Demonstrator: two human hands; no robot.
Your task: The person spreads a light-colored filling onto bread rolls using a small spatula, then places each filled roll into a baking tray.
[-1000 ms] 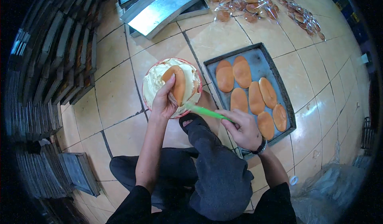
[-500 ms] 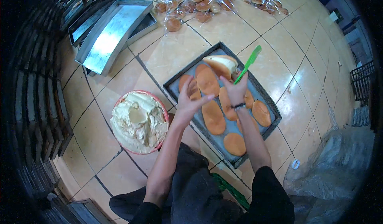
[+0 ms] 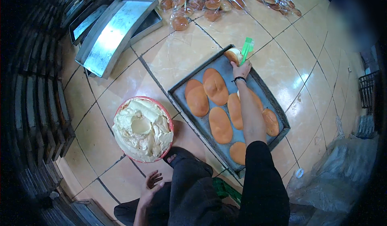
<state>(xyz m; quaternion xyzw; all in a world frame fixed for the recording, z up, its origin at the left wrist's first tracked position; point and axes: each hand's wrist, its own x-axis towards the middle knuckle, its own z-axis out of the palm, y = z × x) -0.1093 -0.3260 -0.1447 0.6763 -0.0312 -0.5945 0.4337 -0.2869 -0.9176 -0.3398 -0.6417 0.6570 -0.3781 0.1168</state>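
My right hand [image 3: 242,69] reaches to the far corner of a dark metal tray [image 3: 176,92], gripping a green spatula [image 3: 247,44]. Under its fingers is a bread bun [image 3: 233,55] with cream showing; whether it still holds the bun is hard to tell. Several flat oval buns [image 3: 219,125] lie on the tray, some partly hidden by my right forearm. My left hand [image 3: 152,185] is low beside my dark-clothed leg, fingers apart and holding nothing. Left of the tray sits a red-rimmed tub heaped with pale cream [image 3: 140,127].
Shiny metal pans [image 3: 106,38] are stacked at upper left, bagged buns [image 3: 211,0] lie along the top, and dark tray stacks [image 3: 44,109] line the left side. A crumpled plastic sheet [image 3: 330,173] lies at lower right on the tiled floor [image 3: 88,161].
A second ago my left hand held a bun over the cream; it has since let go and drawn down to my leg. My right hand has moved with the spatula to the tray's far corner.
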